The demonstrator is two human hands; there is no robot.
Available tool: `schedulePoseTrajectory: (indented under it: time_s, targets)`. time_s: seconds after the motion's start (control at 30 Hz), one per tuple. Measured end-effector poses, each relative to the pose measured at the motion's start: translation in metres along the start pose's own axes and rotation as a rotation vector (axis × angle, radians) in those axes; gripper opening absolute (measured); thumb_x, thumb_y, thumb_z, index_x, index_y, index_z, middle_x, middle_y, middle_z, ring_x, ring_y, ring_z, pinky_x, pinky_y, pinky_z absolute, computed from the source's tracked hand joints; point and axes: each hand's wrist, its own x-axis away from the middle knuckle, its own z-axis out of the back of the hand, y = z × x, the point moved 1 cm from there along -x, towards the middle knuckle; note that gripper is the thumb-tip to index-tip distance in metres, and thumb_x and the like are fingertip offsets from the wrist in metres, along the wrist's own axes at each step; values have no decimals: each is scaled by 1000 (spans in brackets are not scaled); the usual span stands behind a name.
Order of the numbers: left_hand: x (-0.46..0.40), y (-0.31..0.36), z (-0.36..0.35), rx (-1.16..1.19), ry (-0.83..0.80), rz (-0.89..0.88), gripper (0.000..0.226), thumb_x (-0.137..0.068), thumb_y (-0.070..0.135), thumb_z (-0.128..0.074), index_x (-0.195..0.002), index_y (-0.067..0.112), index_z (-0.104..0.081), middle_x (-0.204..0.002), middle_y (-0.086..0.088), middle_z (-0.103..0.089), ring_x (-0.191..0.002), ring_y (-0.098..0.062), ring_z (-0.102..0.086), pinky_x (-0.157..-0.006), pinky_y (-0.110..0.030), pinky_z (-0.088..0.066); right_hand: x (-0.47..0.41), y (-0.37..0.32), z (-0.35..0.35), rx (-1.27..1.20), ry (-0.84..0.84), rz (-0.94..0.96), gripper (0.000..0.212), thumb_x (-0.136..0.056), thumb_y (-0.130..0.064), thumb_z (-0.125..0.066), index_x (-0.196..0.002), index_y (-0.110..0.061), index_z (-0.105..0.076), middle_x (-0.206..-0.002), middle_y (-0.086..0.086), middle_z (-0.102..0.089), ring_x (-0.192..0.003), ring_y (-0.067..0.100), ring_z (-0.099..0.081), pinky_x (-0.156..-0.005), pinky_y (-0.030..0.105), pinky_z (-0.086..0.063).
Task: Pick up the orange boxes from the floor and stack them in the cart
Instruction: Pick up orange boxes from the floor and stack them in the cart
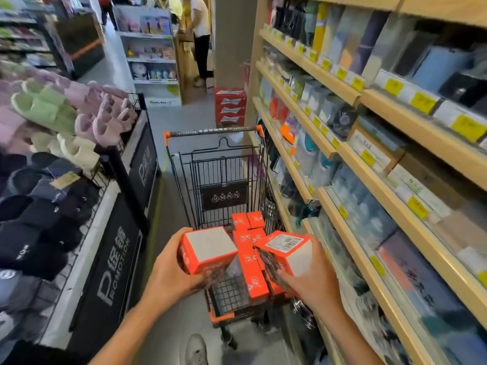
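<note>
Both hands are full here: the left hand [168,275] has its fingers wrapped under and around an orange box [207,250], held just above the near end of the cart [224,164], white face turned up. The right hand [308,280] grips a second orange box [286,252] the same way, tilted, barcode label on top, over the cart's near right corner. The two held boxes sit close together but I can't tell if they touch. Down inside the cart, along its right side, there's a row of stacked orange boxes [250,241] already lying there. Left of the cart is a slipper display [52,133], right of it wooden shelves [395,159], and beyond its handle a red carton stack [230,106].
</note>
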Motion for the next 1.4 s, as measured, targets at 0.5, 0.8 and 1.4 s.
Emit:
schedulePoseTrajectory:
  time_s: [0.5, 0.8, 1.4]
  targets:
    - [-177, -106, 8, 58, -42, 168, 93, -55, 14, -95, -123, 50, -44, -117, 25, -60, -112, 1, -58, -94, -34, -52, -131, -31, -111, 74, -36, -170, 114, -57, -53, -88, -150, -40, -24, -131, -9, -57, -113, 17, -58, -88, 37, -53]
    - [-231, -136, -6, 84, 48, 260, 96, -47, 30, -94, -129, 44, -45, -123, 18, -61, -117, -4, -58, -99, -32, -50, -218, -34, -166, 74, -168, -181, 117, -51, -72, -76, -149, -40, -21, -137, -14, -50, -124, 11, -51, -99, 36, -48]
    - [-295, -213, -76, 39, 244, 331, 97, -54, 1, -93, -137, 21, -45, -116, 41, -52, -111, 19, -50, -85, 1, -40, -397, 22, -321, 120, -290, 25, 102, -67, -73, -74, -151, -42, -25, -149, -8, -46, -132, 18, -49, -98, 34, -45]
